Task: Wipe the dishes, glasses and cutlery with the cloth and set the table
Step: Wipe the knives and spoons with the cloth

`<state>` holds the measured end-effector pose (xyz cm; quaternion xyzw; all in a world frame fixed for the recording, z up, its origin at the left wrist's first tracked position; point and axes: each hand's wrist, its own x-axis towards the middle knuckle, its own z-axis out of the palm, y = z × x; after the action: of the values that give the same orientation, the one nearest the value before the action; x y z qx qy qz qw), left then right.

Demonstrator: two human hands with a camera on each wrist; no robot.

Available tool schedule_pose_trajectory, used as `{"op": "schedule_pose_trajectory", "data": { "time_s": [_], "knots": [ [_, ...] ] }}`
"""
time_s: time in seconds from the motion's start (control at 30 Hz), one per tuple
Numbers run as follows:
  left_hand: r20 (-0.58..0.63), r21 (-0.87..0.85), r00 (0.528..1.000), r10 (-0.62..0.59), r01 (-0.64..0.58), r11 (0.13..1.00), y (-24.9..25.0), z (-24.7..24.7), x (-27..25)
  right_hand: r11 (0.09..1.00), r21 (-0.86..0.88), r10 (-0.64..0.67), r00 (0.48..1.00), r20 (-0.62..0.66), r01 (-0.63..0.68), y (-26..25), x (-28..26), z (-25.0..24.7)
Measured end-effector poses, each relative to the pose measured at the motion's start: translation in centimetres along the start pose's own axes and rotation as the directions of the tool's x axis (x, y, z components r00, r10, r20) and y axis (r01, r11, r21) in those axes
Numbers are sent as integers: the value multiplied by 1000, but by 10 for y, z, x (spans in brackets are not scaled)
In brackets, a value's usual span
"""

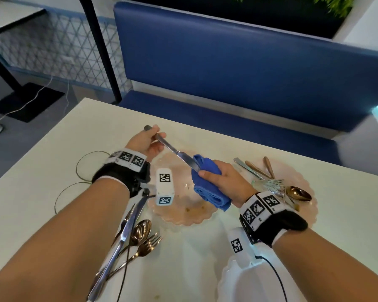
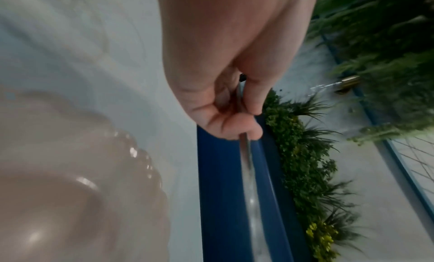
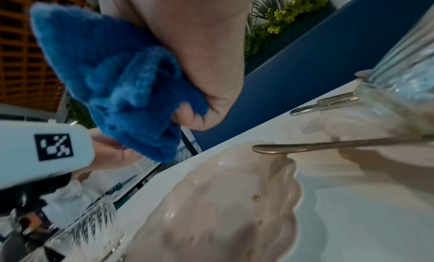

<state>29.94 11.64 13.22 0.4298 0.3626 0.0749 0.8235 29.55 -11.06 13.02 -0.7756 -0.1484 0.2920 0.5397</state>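
Observation:
My left hand (image 1: 150, 139) grips the handle of a silver table knife (image 1: 175, 152) and holds it above the table. The blade runs down to the right into a blue cloth (image 1: 207, 186). My right hand (image 1: 223, 176) holds that cloth, folded round the blade's tip, which is hidden inside. Both sit over a pink scalloped plate (image 1: 183, 211) with brown crumbs. In the left wrist view my fingers (image 2: 234, 121) curl round the knife (image 2: 246, 165). The right wrist view shows my right hand (image 3: 202, 80) bunching the cloth (image 3: 122, 84) above the pink plate (image 3: 234, 210).
A knife, spoon and forks (image 1: 138, 236) lie at the front left of the white table (image 1: 96, 131). A second pink plate (image 1: 306, 182) at the right carries a lying glass (image 1: 268, 185) and cutlery. A white plate (image 1: 234, 286) sits near the front edge. A blue bench (image 1: 249, 73) stands beyond.

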Motion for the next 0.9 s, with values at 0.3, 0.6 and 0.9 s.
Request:
{"op": "schedule_pose_trajectory", "data": {
  "time_s": [0.3, 0.6, 0.9],
  "knots": [
    [181, 495, 984, -8, -84, 865, 11, -51, -69, 974, 207, 2, 903, -429, 97, -15, 23, -25],
    [251, 689, 965, -80, -120, 714, -43, -53, -130, 872, 481, 225, 801, -555, 88, 18, 27, -5],
    [102, 497, 991, 87, -127, 858, -97, -41, -148, 856, 502, 268, 726, -633, 121, 22, 17, -8]
  ]
}}
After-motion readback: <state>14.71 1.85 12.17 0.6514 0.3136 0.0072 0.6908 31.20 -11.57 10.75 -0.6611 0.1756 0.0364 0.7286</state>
